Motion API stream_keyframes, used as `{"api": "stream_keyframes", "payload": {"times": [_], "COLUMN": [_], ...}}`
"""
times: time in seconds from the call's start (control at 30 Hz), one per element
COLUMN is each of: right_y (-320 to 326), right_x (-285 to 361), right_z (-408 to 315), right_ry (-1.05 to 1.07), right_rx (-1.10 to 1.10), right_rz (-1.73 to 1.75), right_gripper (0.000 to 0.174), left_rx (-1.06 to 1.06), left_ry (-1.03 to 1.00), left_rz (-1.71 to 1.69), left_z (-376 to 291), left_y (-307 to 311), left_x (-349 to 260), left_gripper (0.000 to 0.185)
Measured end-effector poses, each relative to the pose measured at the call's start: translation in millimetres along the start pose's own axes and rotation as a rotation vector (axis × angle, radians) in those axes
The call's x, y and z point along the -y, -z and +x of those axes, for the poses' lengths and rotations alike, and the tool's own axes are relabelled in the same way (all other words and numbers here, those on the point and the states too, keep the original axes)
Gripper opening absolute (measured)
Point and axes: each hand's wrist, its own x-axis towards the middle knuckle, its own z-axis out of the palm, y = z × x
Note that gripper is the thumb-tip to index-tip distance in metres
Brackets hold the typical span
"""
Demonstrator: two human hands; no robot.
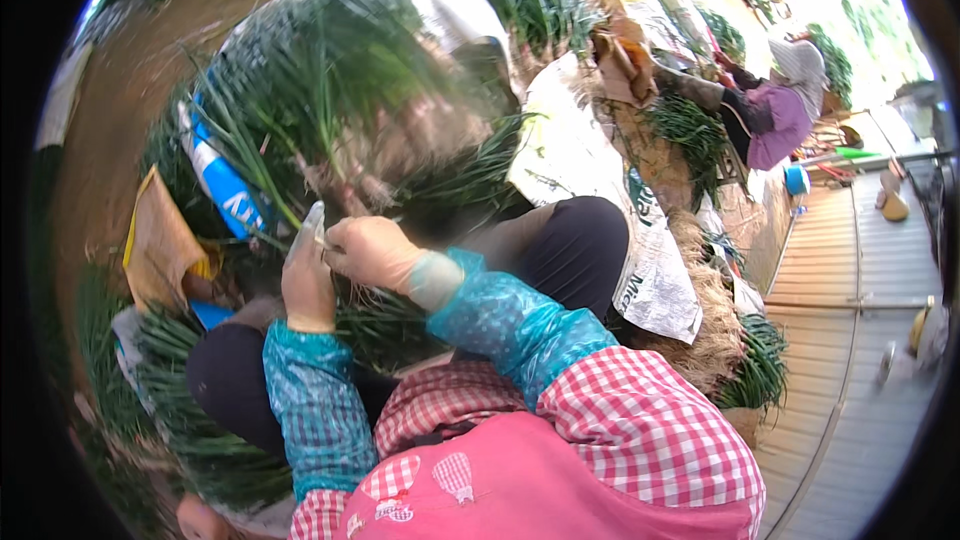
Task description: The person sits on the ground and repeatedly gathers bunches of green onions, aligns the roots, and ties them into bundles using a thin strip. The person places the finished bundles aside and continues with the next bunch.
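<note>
My left hand (309, 285), in a pale glove, is raised with its fingertips upward around a green onion (279, 195). The onion's long green leaves lean away to the upper left. My right hand (379, 251), gloved too, pinches the onion's pale base against the left hand. Thin roots (366, 294) hang below the right hand. Just beyond my hands lies a large pile of green onions (322, 75), blurred in part, with pinkish root ends toward me. More green onions (382, 330) lie between my knees, under my hands.
Printed sacks (577, 135) lie on my right, beside a rooty heap of onions (694, 292). To the left are a tan sack (161, 240), a blue-and-white sack (225, 184) and more onion bundles (202, 397). A person in a hat (784, 105) sits at the upper right among onions.
</note>
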Motion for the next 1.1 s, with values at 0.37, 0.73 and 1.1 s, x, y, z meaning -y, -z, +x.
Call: {"api": "stream_keyframes", "payload": {"times": [0.37, 0.73, 1.1], "right_y": [271, 103, -76], "right_x": [-96, -131, -76], "right_z": [-9, 90, 12], "right_ry": [-0.256, -0.329, -0.085], "right_rx": [-0.557, -0.100, 0.116], "right_rz": [0.223, -0.300, 0.215], "right_gripper": [0.021, 0.045, 0.034], "left_rx": [-0.161, -0.480, -0.346], "left_ry": [0.438, 0.411, 0.195], "left_rz": [-0.311, -0.292, -0.328], "left_z": [15, 33, 42], "left_y": [-32, -27, -14], "left_x": [8, 33, 55], "left_gripper": [0.047, 0.024, 0.041]}}
